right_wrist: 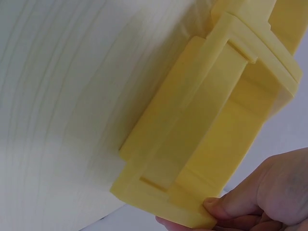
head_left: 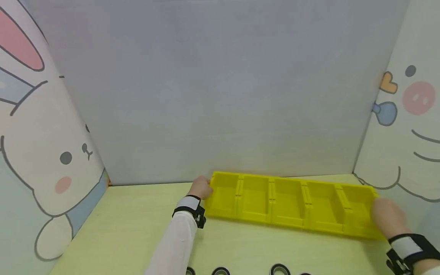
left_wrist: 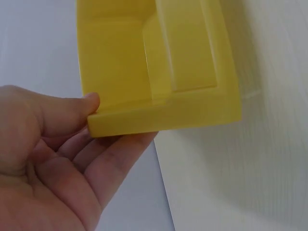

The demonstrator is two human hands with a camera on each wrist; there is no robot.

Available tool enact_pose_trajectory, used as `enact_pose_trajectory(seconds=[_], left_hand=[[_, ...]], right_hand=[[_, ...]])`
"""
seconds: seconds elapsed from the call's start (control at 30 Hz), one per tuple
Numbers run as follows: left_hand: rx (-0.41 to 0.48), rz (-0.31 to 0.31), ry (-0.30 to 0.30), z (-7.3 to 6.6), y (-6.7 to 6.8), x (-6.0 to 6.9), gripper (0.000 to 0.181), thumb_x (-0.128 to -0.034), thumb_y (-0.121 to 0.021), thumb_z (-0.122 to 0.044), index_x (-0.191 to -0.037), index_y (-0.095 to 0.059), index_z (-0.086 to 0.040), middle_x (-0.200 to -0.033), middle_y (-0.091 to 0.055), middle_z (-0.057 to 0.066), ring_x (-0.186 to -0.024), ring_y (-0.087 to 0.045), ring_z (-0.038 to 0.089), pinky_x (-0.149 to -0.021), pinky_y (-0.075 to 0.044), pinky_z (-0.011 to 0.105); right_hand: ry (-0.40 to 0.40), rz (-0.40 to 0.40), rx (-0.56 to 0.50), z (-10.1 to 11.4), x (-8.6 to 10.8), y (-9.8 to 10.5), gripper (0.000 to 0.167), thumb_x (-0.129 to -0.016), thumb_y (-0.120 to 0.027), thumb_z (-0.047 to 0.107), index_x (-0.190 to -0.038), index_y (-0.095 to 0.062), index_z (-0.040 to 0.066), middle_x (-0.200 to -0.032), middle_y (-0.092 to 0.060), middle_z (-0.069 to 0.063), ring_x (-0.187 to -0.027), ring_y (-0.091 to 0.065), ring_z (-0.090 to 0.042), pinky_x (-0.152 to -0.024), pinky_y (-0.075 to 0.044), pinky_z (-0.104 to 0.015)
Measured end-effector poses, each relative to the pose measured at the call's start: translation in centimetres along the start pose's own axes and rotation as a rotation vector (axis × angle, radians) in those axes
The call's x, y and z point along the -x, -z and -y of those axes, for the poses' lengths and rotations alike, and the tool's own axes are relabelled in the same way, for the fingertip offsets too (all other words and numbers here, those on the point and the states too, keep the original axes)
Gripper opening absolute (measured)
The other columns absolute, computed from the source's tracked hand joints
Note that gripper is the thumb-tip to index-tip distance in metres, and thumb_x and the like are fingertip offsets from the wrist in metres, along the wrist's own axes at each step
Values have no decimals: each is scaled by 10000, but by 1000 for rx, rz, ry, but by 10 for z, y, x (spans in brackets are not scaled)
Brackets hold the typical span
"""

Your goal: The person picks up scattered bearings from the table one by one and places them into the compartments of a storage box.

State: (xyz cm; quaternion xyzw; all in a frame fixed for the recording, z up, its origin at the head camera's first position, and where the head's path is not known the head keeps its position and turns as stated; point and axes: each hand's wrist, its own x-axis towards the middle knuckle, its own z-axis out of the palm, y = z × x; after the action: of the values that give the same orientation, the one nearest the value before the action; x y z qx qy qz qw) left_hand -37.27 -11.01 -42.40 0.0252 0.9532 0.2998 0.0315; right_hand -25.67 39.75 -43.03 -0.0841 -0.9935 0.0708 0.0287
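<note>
A long yellow bin row [head_left: 254,196] with several open compartments spans the space between both hands at the back of the table. At its left end my left hand [head_left: 200,187] pinches the rim, thumb on top and fingers beneath, as the left wrist view shows with the yellow end wall [left_wrist: 159,118]. My right hand [head_left: 390,217] grips the opposite end; in the right wrist view the thumb lies over the edge of the end compartment [right_wrist: 192,144]. The compartments seen from the head view hold nothing visible. The row slants, its right end nearer to me.
Several ring-shaped bearings, one of them a dark-rimmed bearing [head_left: 280,269], lie along the near edge of the pale table [head_left: 137,225]. A grey wall [head_left: 220,91] stands behind, and side panels with cartoon animals [head_left: 51,152] flank the table.
</note>
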Motion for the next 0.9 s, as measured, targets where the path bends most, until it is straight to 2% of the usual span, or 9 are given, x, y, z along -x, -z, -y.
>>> enact_pose_trajectory(seconds=[0.07,0.1,0.17,0.23,0.43,0.67,0.8,0.9], left_hand=[[-10,5,17,4,5,3,94,-870,-558,-7,-858,-632,50,-669,-459,53,-568,-444,154,-519,-422,242],[-13,8,26,6,7,5,101,-871,-546,1,-794,-603,31,-629,-383,34,-532,-406,149,-493,-393,234],[-29,-1,40,9,11,8,149,-877,-527,4,-732,-561,0,-600,-330,8,-506,-377,137,-470,-371,222],[-38,-11,55,12,15,12,167,-881,-513,10,-716,-529,-13,-596,-339,14,-510,-394,146,-473,-381,228],[-65,0,95,20,28,25,55,-894,-512,10,-891,-550,49,-740,-498,98,-638,-519,206,-557,-483,279],[-148,32,85,44,44,37,126,-883,-505,20,-980,-515,99,-785,-530,128,-661,-577,221,-578,-542,303],[-148,35,89,56,53,46,56,-865,-491,35,-816,-517,43,-695,-490,86,-595,-567,195,-545,-534,286],[-127,32,75,65,58,52,206,-848,-485,43,-664,-447,-40,-600,-396,30,-523,-514,158,-513,-511,261]], right_hand=[[40,-34,-2,5,-1,-1,213,-879,-444,-73,-670,-478,-46,-622,-434,-112,-561,-429,-215,-477,-390,-299],[60,-49,-1,8,-1,-2,207,-874,-447,-79,-671,-477,-49,-621,-432,-113,-560,-426,-217,-476,-390,-303],[90,-77,2,14,-2,-3,211,-867,-450,-87,-663,-477,-45,-614,-430,-108,-553,-422,-216,-468,-387,-307],[96,-80,1,20,-3,-3,208,-865,-454,-89,-663,-481,-46,-618,-431,-109,-555,-422,-219,-467,-389,-312],[109,-87,56,41,-4,-3,220,-863,-468,-89,-651,-495,-39,-610,-455,-103,-559,-443,-220,-480,-428,-346],[138,-85,53,67,-5,-8,182,-868,-478,-91,-691,-509,-64,-615,-460,-104,-553,-440,-210,-479,-426,-336],[148,-70,67,81,-8,-10,165,-869,-498,-87,-707,-524,-64,-618,-455,-93,-557,-441,-204,-493,-424,-320],[154,-65,71,88,-10,-11,164,-871,-502,-84,-711,-529,-63,-620,-460,-93,-557,-445,-205,-496,-431,-324]])
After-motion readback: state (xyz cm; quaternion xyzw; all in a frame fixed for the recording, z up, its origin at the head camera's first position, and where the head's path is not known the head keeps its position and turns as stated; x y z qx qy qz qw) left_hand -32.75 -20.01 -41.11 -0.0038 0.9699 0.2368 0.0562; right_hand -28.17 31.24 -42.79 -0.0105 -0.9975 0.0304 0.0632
